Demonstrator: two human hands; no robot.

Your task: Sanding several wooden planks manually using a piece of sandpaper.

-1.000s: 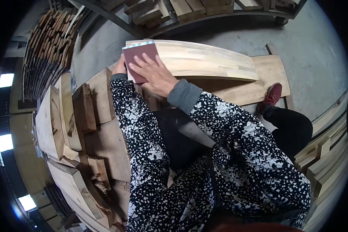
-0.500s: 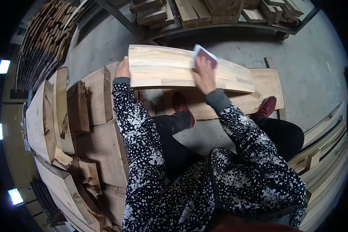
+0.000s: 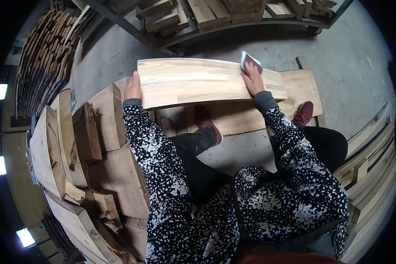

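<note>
A pale laminated wooden board [image 3: 189,83] lies lengthwise before me, tilted up at its left end. Its right part rests over a wider plank [image 3: 304,90] on the floor. My left hand [image 3: 133,89] grips the board's left end, fingers hidden behind the edge. A folded sheet of reddish-brown sandpaper [image 3: 253,63] with a pale backing is under the fingers of my right hand [image 3: 253,81]. That hand holds it against the board's top face, right of the middle, with one corner standing up past the far edge.
Rough timber blocks [image 3: 114,176] are piled at my left. Stacked thin boards [image 3: 44,61] stand at the far left. A wheeled metal rack [image 3: 233,28] carries wood pieces at the back. Long strips [image 3: 374,171] lie at the right. My feet in red shoes [image 3: 207,123] flank the plank.
My right hand has slid the sandpaper rightward along the board. The board's left end and my left hand sit slightly lower and further left in view, which has itself shifted.
</note>
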